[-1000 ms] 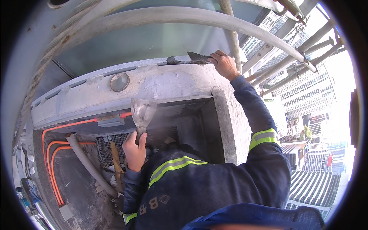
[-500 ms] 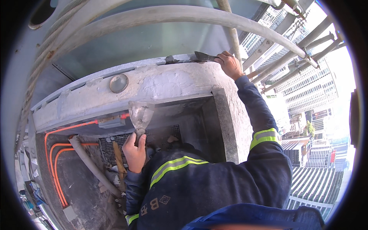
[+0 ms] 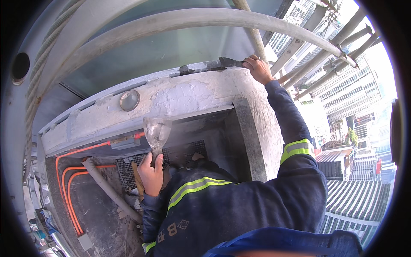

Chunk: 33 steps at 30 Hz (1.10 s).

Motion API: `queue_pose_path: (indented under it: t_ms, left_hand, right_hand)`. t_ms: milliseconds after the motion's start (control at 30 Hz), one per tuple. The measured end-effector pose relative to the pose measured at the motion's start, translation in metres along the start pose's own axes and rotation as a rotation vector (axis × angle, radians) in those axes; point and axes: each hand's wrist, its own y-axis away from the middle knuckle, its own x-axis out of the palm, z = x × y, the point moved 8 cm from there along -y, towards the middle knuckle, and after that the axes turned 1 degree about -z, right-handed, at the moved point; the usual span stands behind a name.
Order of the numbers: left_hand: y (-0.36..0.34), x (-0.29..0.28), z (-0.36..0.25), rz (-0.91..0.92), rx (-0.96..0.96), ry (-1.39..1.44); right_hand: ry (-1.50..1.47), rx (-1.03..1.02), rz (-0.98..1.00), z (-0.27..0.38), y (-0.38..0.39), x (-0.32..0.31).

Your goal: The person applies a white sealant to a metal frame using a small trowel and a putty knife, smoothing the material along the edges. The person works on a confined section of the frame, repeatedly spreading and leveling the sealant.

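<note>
The right hand (image 3: pixel 259 70), nearer the far edge of the ledge (image 3: pixel 231 83), clasped a trowel (image 3: pixel 230 62) pointing left along it; the left hand (image 3: pixel 152 174) gripped a scraper (image 3: pixel 157 132).

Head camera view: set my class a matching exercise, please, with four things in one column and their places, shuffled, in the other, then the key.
Things
1. Pale, flared metal scraper
2. Bright orange tubes
3. Dark, triangular-bladed scraper
4. Round, glassy, rimmed fitting

Places
A. On the front of the rough white ledge
B. In the right hand
C. In the left hand
D. Inside the dark grey recess

Pairs: 1-C, 2-D, 3-B, 4-A
</note>
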Motion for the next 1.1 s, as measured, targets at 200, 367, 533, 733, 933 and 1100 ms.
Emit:
queue_pose_path:
  t_ms: [200,367,533,733,933,1100]
  left_hand:
    - [-0.004,0.003,-0.015,0.062,-0.114,0.047]
    - [-0.005,0.007,-0.018,0.092,-0.128,0.068]
    - [-0.005,0.005,-0.016,0.052,-0.013,0.052]
    - [-0.014,0.015,-0.015,0.146,-0.134,0.268]
    - [-0.024,0.043,-0.027,0.343,-0.206,0.796]
    - [-0.026,0.066,-0.066,0.596,-0.2,1.019]
  right_hand:
    - [-0.062,-0.021,0.001,-0.025,-0.012,0.012]
    - [-0.037,-0.173,-0.149,-0.017,-0.015,0.003]
    - [0.038,-0.097,-0.25,-0.008,-0.004,-0.014]
    - [-0.405,0.482,0.094,-0.022,0.025,-0.006]
    - [-1.212,0.827,0.328,0.112,0.078,-0.032]
    - [-1.59,0.857,0.246,0.227,0.116,-0.035]
